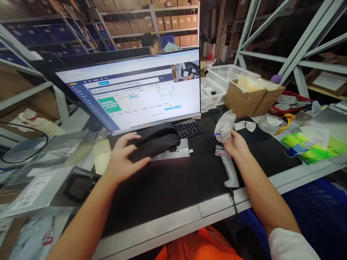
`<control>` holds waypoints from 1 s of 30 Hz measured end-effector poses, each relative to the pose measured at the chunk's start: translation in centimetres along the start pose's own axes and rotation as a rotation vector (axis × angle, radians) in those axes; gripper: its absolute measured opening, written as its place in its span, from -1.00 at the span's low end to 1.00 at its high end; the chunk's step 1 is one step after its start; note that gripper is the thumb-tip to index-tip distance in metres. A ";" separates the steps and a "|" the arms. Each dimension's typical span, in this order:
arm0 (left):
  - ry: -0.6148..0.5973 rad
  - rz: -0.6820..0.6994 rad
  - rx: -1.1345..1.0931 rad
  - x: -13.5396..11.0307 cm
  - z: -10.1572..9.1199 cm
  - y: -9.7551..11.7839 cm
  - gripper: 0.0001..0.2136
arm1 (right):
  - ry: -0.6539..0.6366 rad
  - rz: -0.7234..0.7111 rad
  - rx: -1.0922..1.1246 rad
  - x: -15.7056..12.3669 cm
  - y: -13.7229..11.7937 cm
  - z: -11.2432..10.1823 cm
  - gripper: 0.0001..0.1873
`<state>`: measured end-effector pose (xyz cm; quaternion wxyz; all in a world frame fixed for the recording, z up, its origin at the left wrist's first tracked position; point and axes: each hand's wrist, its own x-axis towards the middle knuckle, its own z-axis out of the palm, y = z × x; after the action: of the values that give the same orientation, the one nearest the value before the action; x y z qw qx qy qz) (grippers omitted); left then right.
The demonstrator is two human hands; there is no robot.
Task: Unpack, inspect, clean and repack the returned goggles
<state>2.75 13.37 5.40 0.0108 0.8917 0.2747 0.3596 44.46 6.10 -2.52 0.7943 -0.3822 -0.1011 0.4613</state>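
Note:
My left hand (pixel 123 159) grips the left end of a long, rounded black case (pixel 159 139), thumb and fingers on either side of it. The case lies over a flat, pale printed box (pixel 184 150), hiding most of it. Pinched in my right hand (pixel 236 144) is a small grey drawstring pouch (pixel 225 124) with a blue cord, held up above the desk mat. Just below that hand a grey barcode scanner (pixel 230 169) lies on the black mat (pixel 173 191), its cable running over the front edge.
A monitor (pixel 141 97) and keyboard (pixel 189 129) stand behind the hands. Boxes, including a grey printed one (pixel 54 191), crowd the left. On the right are an open carton (pixel 244 97), white baskets (pixel 213 90) and a green packet (pixel 306 146). Part of a person shows behind the monitor.

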 end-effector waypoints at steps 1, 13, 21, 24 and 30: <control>-0.056 0.001 -0.007 0.5 0.4 -0.6 -0.69 | 0.004 -0.003 -0.009 -0.1 0.1 0.0 -0.75; -0.685 -0.155 -0.045 5.0 2.3 -1.0 -0.56 | -0.022 -0.051 -0.030 -0.2 1.1 -0.5 -0.93; -0.745 -0.163 0.036 5.8 4.6 1.4 -0.41 | -0.094 0.015 -0.135 -1.3 2.2 0.2 -0.93; -0.608 -0.072 0.098 4.6 5.8 1.5 -0.42 | -0.129 0.035 -0.186 -2.1 2.6 0.6 -0.88; -0.364 0.087 0.162 3.4 6.2 2.8 -0.49 | -0.266 0.146 -0.300 -6.1 3.5 2.5 -0.80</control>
<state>10.12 13.80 3.61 -0.0273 0.9509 0.2574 0.1695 37.57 3.44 -2.07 0.6728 -0.4381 -0.2446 0.5437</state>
